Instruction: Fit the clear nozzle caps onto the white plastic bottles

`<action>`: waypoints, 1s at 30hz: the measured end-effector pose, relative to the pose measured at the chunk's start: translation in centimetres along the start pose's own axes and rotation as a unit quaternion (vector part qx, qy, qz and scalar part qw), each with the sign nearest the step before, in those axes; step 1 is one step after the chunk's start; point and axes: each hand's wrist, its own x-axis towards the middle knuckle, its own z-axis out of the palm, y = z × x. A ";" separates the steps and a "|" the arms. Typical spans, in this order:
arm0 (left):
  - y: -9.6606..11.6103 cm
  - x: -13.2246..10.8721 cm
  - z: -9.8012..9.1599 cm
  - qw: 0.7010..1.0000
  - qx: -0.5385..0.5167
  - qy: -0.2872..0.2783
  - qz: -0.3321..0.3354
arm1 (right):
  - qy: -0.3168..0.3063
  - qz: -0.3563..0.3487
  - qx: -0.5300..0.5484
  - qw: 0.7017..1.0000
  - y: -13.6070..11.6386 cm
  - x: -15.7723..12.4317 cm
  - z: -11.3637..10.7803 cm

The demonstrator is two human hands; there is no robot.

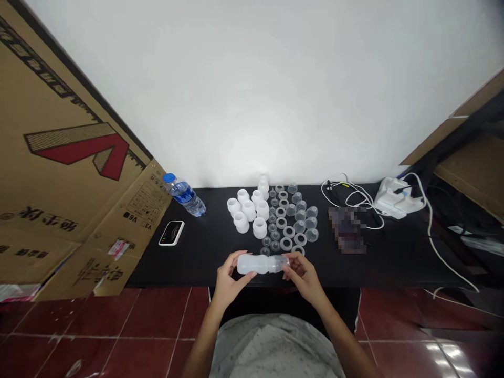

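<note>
A frosted white baby bottle [253, 264] lies sideways in the air just over the table's front edge. My left hand [229, 282] is wrapped round its body, thumb below and fingers above. At its right end sits a clear dome cap [280, 263], gripped between the thumb and fingers of my right hand [305, 276]. Just beyond stand several open white bottles [249, 210] in a cluster. To their right lie small translucent nipple-like pieces [274, 245], several pale rings [281, 222] and several clear dome caps [312, 234].
On the black table [212, 244] stand a water bottle [185, 195] and a white-framed device [171, 233] at left. A blurred-out object [348, 229], a white power strip [394, 198] and loose cables [356, 197] are at right. A cardboard box [71, 157] borders the left side.
</note>
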 end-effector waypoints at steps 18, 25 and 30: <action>-1.0 -0.2 -0.3 0.996 0.076 0.012 0.041 | -0.008 -0.004 -0.020 1.000 0.4 -0.2 -0.1; -0.4 0.1 -0.2 0.993 0.099 0.003 0.063 | -0.028 0.014 -0.018 0.999 0.7 -0.2 -0.3; 0.2 0.0 0.3 0.994 0.090 0.014 0.057 | -0.012 0.017 -0.016 1.000 1.0 -0.3 -0.3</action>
